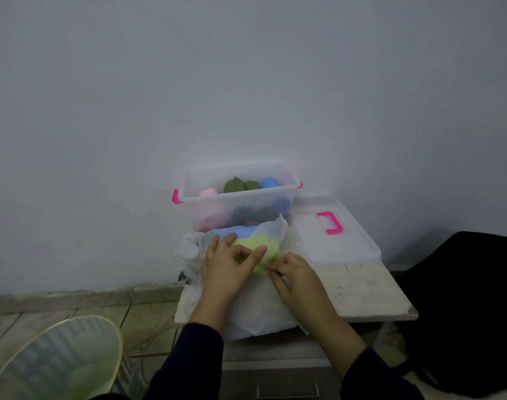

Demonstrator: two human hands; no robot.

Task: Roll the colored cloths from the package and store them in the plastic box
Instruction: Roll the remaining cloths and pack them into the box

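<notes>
A clear plastic box [275, 166] with pink latches stands at the back of a small table, holding rolled pink, green and blue cloths. In front of it lies a white plastic package [258, 310], open at the far end. A yellow-green cloth [268, 243] and a blue cloth [240, 231] show inside it. My left hand [227, 265] rests on the yellow-green cloth, thumb and fingers pinching it. My right hand [294, 277] pinches the same cloth's near right edge against the package.
The box's clear lid [333, 241] with a pink handle lies on the table to the right. A dark bag [465, 307] sits right of the table. A round glass-topped table [58, 359] stands at lower left over a tiled floor. A wall rises just behind.
</notes>
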